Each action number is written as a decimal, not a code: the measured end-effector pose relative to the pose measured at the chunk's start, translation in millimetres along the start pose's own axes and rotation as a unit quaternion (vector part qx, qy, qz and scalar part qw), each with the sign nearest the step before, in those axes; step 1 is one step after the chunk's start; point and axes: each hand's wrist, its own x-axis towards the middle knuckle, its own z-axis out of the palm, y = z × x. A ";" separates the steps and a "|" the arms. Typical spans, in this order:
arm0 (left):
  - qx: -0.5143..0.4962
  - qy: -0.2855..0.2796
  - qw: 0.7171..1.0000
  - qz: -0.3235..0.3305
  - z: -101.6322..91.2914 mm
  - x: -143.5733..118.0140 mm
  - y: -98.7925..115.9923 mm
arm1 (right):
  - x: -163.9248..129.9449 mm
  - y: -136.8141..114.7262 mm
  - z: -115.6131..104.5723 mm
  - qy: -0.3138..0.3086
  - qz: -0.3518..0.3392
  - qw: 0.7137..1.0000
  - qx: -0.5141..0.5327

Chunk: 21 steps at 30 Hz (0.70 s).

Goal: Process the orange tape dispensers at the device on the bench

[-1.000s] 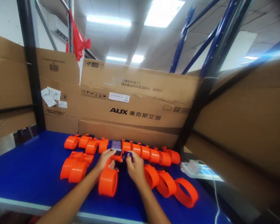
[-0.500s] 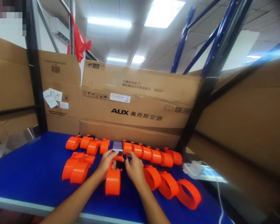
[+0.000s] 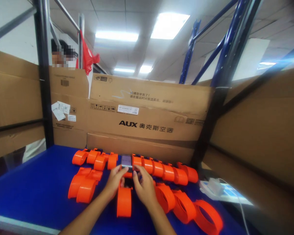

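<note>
A small dark-framed device with a grey screen (image 3: pixel 126 160) is held upright over the table, the screen towards me. My left hand (image 3: pixel 114 182) grips it from the left, thumb on its lower edge. My right hand (image 3: pixel 144 184) is at its right edge with bent fingers; the fingertips are partly hidden. An orange piece shows just under the device, between the hands. Below them is a wide orange ring (image 3: pixel 124 203); whether it is joined to the device is hidden.
Several orange rings stand in a back row (image 3: pixel 158 169), with more at front left (image 3: pixel 84 191) and front right (image 3: pixel 183 206). A cardboard wall (image 3: pixel 147 112) closes the blue table (image 3: pixel 39 182) behind. A white power strip with a plug (image 3: pixel 215 186) lies at right; a person shows behind.
My right hand has come in closer to the device's right edge. The view has shifted, so the whole scene sits lower and slightly to the right. A person's head now shows behind the cardboard.
</note>
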 end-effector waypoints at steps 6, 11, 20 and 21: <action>0.006 -0.003 1.000 0.012 0.7 3.2 -5.4 | 0.0 -2.7 -0.9 -0.030 -0.037 0.999 0.019; 0.008 -0.013 1.000 0.011 0.4 3.5 -5.4 | 1.3 -4.4 -1.3 -0.042 -0.041 0.998 0.014; -0.048 -0.028 0.998 0.001 3.6 -0.5 2.1 | 3.6 -5.4 -1.9 0.017 -0.014 1.000 0.022; -0.049 -0.025 0.998 -0.003 3.7 -1.0 2.6 | 3.7 -4.2 -1.1 0.028 -0.007 0.999 0.021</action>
